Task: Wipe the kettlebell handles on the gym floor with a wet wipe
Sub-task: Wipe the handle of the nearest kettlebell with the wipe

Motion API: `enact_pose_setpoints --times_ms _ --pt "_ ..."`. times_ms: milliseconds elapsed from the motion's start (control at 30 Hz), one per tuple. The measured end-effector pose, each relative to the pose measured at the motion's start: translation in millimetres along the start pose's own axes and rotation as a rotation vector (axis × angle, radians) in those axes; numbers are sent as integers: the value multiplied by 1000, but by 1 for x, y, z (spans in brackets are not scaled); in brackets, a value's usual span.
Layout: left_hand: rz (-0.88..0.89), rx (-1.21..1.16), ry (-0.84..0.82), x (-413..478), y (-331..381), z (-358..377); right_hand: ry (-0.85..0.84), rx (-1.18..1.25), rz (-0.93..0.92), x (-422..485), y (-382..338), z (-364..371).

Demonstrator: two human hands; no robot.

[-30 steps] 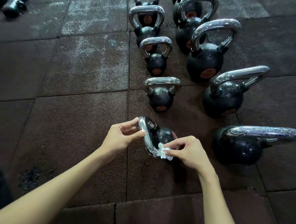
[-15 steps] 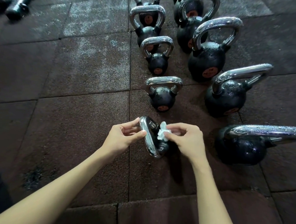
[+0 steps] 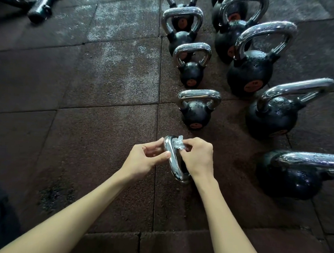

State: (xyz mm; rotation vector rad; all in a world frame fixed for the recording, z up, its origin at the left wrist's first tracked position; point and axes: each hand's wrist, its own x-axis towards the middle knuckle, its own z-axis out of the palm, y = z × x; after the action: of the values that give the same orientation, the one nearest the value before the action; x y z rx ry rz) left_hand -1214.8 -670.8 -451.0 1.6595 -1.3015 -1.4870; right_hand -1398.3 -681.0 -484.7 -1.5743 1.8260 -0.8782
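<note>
A small black kettlebell with a chrome handle (image 3: 172, 163) lies tipped toward me on the rubber floor, its body hidden behind my right hand. My left hand (image 3: 143, 161) pinches the left side of that handle between thumb and fingers. My right hand (image 3: 196, 156) pinches a crumpled white wet wipe (image 3: 177, 144) against the handle's upper end. Beyond it stand more black kettlebells with chrome handles, the nearest (image 3: 197, 108) straight ahead.
Larger kettlebells stand in a row at right, one (image 3: 297, 172) close beside my right forearm, another (image 3: 275, 110) behind it. A dark dumbbell (image 3: 44, 3) lies at the far left. Dark rubber floor tiles (image 3: 95, 142) stretch out to the left.
My right hand has carried the wipe from the handle's lower end up along its inner side to the upper end. The left hand has kept its hold on the handle.
</note>
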Motion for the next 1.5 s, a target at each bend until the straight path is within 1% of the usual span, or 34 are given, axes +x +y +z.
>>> enact_pose_setpoints --times_ms 100,167,333,433,600,633,733,800,833,967,1033,1133,1167,1233,1333,1500 --pt "-4 10 -2 2 0 0 19 71 -37 0 -8 -1" --pt "-4 16 -10 4 0 0 30 117 -15 -1 -5 -1" --pt "2 28 -8 6 0 -3 -15 83 -5 6 0 1" --pt "26 39 11 7 0 -4 -118 141 18 8 -5 -5" --pt "46 51 -13 3 2 -1 -413 238 63 7 5 -32" --pt "48 48 -8 2 2 2 -429 234 53 9 6 -34" --pt "62 46 3 1 3 9 -342 263 55 18 2 -34" --pt "74 75 5 2 3 11 -348 251 63 22 0 -36" --pt "75 84 5 3 3 10 -390 236 59 23 0 -39" --pt "70 99 12 6 3 5 -657 203 17 18 9 -52" --pt "69 97 25 6 2 4 -675 189 -11 15 11 -50" --pt "68 93 35 6 3 4 -573 224 -28 17 7 -43" --pt "68 91 38 6 4 5 -569 221 -38 19 5 -44" --pt "70 91 42 6 5 6 -647 194 -58 21 5 -49" --pt "71 102 28 5 7 6 -781 192 -35 25 16 -58" --pt "92 90 20 3 7 8 -878 146 -59 34 10 -59"
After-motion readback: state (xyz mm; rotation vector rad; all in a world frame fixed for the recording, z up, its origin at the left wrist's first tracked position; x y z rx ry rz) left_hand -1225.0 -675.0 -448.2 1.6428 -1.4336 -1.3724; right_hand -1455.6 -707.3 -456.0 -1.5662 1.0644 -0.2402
